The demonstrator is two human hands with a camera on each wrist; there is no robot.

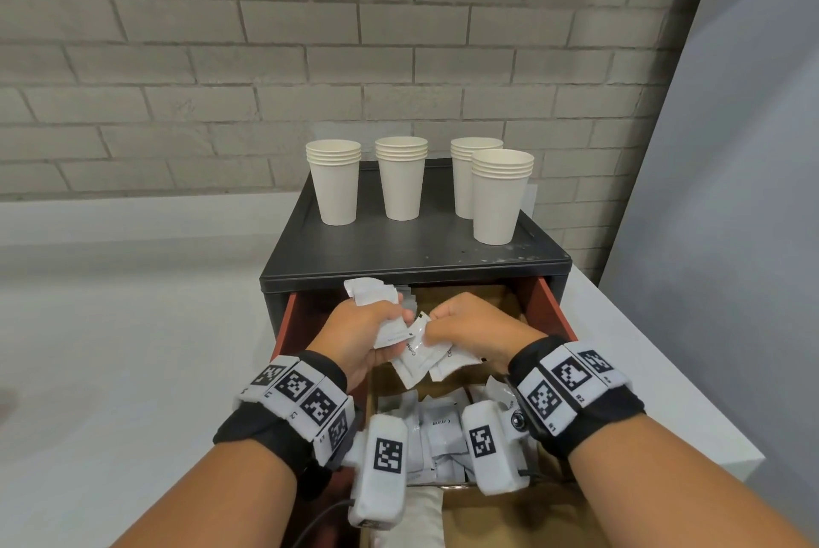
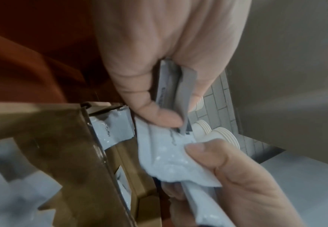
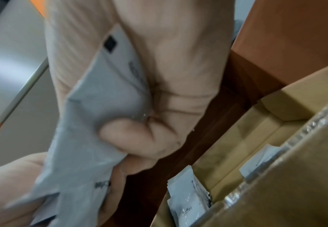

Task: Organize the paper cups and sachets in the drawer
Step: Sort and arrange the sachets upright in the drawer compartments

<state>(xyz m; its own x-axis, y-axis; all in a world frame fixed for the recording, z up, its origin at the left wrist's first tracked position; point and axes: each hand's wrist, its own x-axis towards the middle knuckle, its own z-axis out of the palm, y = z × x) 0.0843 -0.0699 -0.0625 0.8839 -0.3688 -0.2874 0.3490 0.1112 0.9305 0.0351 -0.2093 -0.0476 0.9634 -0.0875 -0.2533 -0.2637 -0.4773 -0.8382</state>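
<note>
Both hands hover over the open drawer (image 1: 547, 309), each gripping white coffee sachets. My left hand (image 1: 390, 317) grips a bunch of sachets (image 1: 370, 291) that fans out above its fist. My right hand (image 1: 436, 326) grips several more sachets (image 1: 416, 359) that hang below it. The hands touch at the fingertips. In the left wrist view the left thumb (image 2: 159, 113) pinches sachets (image 2: 175, 86), and the right thumb presses a crumpled sachet (image 2: 165, 155). More loose sachets (image 1: 436, 428) lie in the drawer. Four stacks of paper cups (image 1: 334, 181) stand on the black cabinet's top (image 1: 399, 246).
Brown cardboard dividers (image 3: 275, 176) split the drawer, and sachets (image 3: 188, 199) stand upright in one compartment. The cabinet sits on a white counter (image 1: 133, 326) against a grey brick wall (image 1: 266, 37). The counter's right edge (image 1: 691, 392) runs close to the cabinet.
</note>
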